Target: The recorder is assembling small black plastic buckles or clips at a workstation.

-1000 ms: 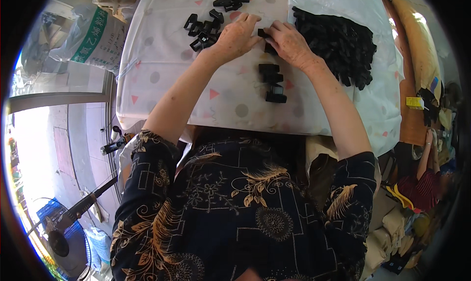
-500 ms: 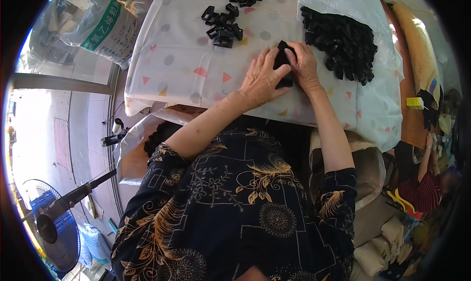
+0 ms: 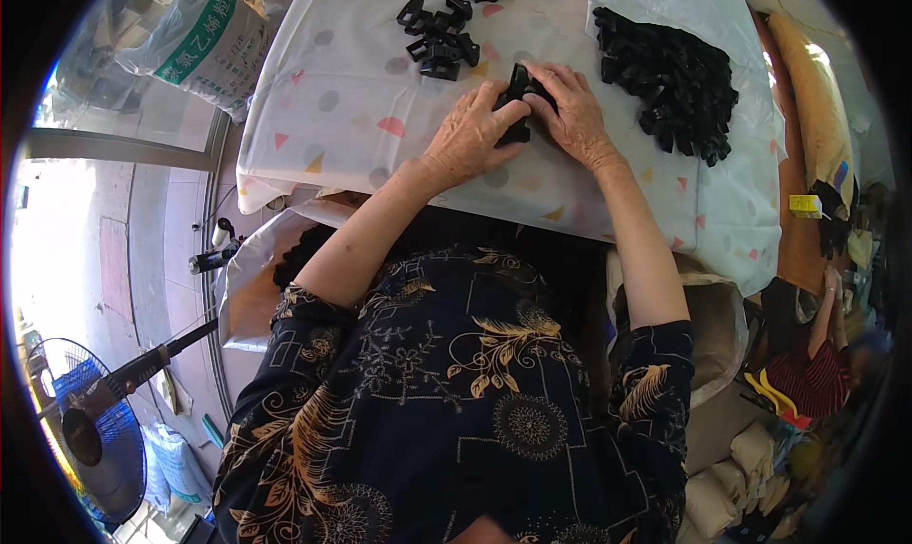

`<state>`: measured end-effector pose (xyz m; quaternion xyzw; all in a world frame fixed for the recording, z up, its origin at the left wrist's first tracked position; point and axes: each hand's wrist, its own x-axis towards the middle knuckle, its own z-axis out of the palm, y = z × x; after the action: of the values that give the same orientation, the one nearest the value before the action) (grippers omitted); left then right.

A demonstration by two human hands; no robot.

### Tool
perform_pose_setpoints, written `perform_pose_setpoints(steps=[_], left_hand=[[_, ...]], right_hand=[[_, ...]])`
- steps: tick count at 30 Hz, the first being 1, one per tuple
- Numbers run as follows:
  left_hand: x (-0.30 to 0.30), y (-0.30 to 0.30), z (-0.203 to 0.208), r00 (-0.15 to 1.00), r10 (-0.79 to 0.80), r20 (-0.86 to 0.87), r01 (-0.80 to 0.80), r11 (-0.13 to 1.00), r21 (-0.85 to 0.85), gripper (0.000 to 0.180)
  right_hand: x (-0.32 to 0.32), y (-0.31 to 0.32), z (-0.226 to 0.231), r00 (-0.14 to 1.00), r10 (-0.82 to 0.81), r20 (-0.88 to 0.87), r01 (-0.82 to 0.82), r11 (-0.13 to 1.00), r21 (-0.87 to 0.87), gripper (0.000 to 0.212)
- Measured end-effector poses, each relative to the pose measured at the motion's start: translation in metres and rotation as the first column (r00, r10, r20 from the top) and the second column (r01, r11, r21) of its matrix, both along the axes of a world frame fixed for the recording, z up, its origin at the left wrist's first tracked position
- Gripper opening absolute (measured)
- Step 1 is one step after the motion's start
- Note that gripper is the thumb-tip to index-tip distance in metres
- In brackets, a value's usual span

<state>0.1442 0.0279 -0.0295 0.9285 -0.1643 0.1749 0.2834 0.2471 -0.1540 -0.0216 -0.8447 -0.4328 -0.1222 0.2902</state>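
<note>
1. The black clip sits on the cloth, near the middle of the table, pinched between both my hands. My left hand is curled, thumb and fingers closed on its near-left side; my right hand lies flatter, fingers pressing its top and right edge.
2. Its long axis looks to run away from me, front to back, w/ the far end pointing at the small pile. My fingers hide most of it, so I can't tell which end is which.
3. Risk, as I judge it — uneven pressure from my two thumbs could make the clip pop sideways, since the cloth looks slick.
4. If it jumps right it lands in the big heap and gets lost among lookalikes.
5. The cloth could also bunch under my palms and drag the small pile toward me — less likely.
</note>
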Motion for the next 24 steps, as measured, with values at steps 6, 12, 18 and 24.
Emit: perform_pose_setpoints(steps=[6, 12, 18, 24], left_hand=[[0.021, -0.005, -0.007, 0.996, 0.026, 0.083, -0.025, 1.000, -0.007, 0.046], [0.037, -0.007, -0.007, 0.985, 0.171, 0.016, -0.166, 0.970, -0.178, 0.040], [0.062, -0.030, -0.016, 0.908, 0.404, -0.114, -0.404, 0.767, -0.498, 0.036], [0.029, -0.017, 0.002, 0.832, 0.534, -0.152, -0.461, 0.512, -0.725, 0.026]], right_hand=[[-0.007, 0.023, -0.016, 0.991, -0.133, -0.026, 0.136, 0.968, 0.211, 0.026], [0.003, 0.037, -0.016, 0.985, -0.164, 0.054, 0.147, 0.963, 0.228, 0.024], [0.010, 0.058, -0.022, 0.904, -0.265, -0.337, 0.395, 0.818, 0.418, 0.035], [-0.037, 0.096, -0.014, 0.787, 0.096, -0.609, 0.479, 0.527, 0.702, 0.031]])
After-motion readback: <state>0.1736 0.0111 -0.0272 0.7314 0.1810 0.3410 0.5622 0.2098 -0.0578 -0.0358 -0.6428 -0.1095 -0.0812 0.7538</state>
